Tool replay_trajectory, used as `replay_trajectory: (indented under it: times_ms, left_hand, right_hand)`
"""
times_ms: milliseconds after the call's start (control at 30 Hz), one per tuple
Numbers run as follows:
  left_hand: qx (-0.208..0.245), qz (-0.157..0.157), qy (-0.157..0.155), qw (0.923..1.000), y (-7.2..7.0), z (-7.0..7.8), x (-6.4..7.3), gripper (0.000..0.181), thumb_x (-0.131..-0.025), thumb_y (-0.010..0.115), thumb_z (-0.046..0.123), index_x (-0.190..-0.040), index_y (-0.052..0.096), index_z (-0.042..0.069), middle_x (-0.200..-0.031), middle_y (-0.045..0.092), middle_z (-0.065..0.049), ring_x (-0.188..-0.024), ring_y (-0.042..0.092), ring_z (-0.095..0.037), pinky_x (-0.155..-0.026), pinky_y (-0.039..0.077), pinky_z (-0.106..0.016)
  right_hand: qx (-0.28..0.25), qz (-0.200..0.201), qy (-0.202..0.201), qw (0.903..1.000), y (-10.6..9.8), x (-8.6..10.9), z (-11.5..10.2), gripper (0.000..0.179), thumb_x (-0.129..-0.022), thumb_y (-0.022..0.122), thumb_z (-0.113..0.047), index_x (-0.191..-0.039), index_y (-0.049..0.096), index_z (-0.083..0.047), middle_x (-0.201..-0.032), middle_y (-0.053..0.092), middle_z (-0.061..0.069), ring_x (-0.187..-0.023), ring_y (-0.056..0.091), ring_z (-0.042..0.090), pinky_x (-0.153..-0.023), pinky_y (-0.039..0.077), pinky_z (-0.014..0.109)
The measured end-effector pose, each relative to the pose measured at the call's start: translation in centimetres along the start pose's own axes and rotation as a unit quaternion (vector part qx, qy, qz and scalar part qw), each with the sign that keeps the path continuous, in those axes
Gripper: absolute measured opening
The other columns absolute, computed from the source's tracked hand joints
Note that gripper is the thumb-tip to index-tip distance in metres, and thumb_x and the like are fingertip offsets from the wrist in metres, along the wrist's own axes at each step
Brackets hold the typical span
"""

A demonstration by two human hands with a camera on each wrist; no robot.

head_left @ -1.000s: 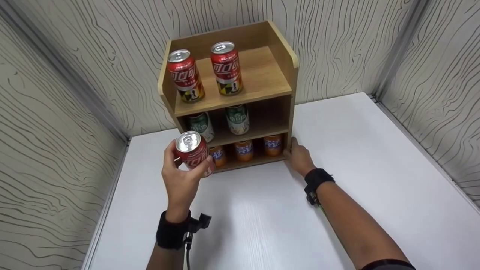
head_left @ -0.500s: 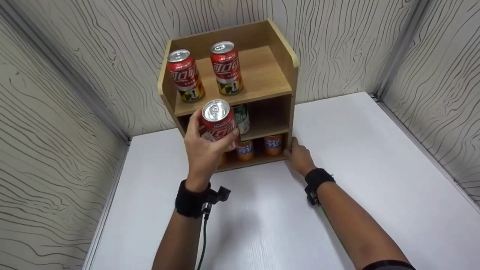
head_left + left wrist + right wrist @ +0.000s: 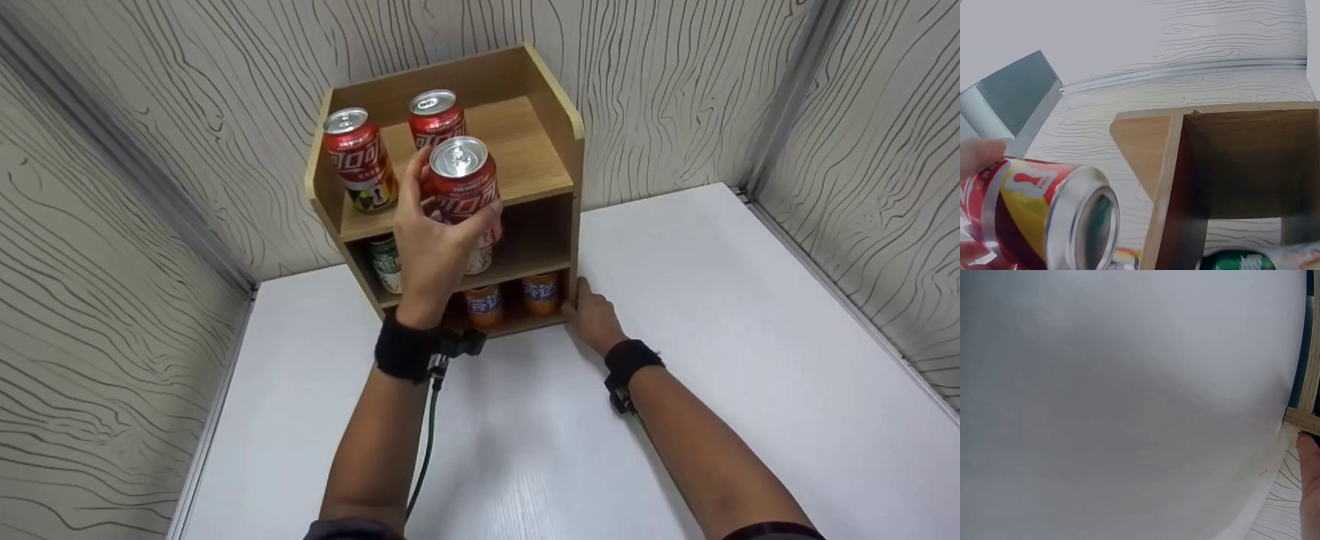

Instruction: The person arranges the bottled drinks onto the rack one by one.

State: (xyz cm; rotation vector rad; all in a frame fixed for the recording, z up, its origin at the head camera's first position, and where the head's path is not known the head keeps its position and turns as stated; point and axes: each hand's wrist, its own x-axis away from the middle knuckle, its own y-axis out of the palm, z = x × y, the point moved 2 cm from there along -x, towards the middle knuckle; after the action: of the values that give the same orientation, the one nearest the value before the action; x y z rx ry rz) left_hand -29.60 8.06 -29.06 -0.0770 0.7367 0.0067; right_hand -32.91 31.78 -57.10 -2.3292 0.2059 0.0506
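My left hand (image 3: 435, 244) grips a red soda can (image 3: 466, 187) upright in front of the wooden shelf's top board (image 3: 525, 161). In the left wrist view the can's (image 3: 1033, 208) silver base faces the camera, with thumb and fingers round its far end. Two more red cans stand on the top board: one at the left (image 3: 358, 161), one (image 3: 436, 120) partly hidden behind the held can. Low on the shelf's right side, my right hand (image 3: 595, 319) rests against the side panel (image 3: 574, 217); its fingers are partly hidden.
On the middle shelf are a green-and-white can (image 3: 386, 264) and another (image 3: 480, 260) mostly covered by the held can. Orange cans (image 3: 484, 304) stand on the bottom shelf. The white table (image 3: 660, 262) meets patterned walls (image 3: 675, 90) behind and at the sides.
My left hand has carried the red can up and to the right, from in front of the lower shelves to the top board's height. The right hand has stayed at the shelf's side.
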Motion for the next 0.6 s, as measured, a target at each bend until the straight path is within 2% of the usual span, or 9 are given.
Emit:
replay_trajectory:
  times_ms: [200,300,433,600]
  left_hand:
    - [0.037,0.005,-0.004,0.9993,2.4,0.2,-1.8,0.081,-0.069,0.088,0.010,-0.137,0.045,0.005,-0.124,0.054,-0.009,-0.110,0.055,-0.019,-0.090,0.049,-0.033]
    - [0.049,-0.002,-0.018,0.9987,3.4,0.3,-2.6,0.080,-0.068,0.088,0.008,-0.136,0.045,0.005,-0.126,0.054,-0.010,-0.111,0.056,-0.018,-0.091,0.048,-0.032]
    - [0.053,-0.009,-0.041,0.9977,4.3,0.4,-3.6,0.085,-0.067,0.089,0.005,-0.138,0.044,0.005,-0.129,0.054,-0.010,-0.114,0.055,-0.018,-0.093,0.047,-0.030]
    - [0.027,-0.005,-0.037,0.9989,5.4,0.3,-4.8,0.083,-0.068,0.089,0.007,-0.139,0.045,0.006,-0.129,0.057,-0.008,-0.115,0.054,-0.015,-0.095,0.045,-0.028]
  right_hand:
    - [-0.001,0.016,-0.004,0.9999,0.0,0.1,0.2,0.040,-0.097,0.051,-0.018,-0.128,0.041,0.006,-0.085,0.061,0.015,-0.077,0.062,0.030,-0.068,0.051,0.044]
    - [-0.001,0.017,-0.003,0.9998,0.2,0.1,0.3,0.037,-0.098,0.051,-0.018,-0.126,0.042,0.004,-0.084,0.060,0.015,-0.077,0.062,0.030,-0.067,0.051,0.044]
    - [-0.004,0.013,0.002,0.9999,0.2,0.2,0.0,0.042,-0.098,0.050,-0.018,-0.131,0.040,0.005,-0.094,0.062,0.019,-0.087,0.064,0.033,-0.074,0.052,0.046]
    - [-0.004,0.008,0.013,0.9999,0.0,0.2,-0.2,0.048,-0.098,0.051,-0.019,-0.137,0.037,0.006,-0.107,0.062,0.025,-0.100,0.062,0.038,-0.084,0.051,0.048]
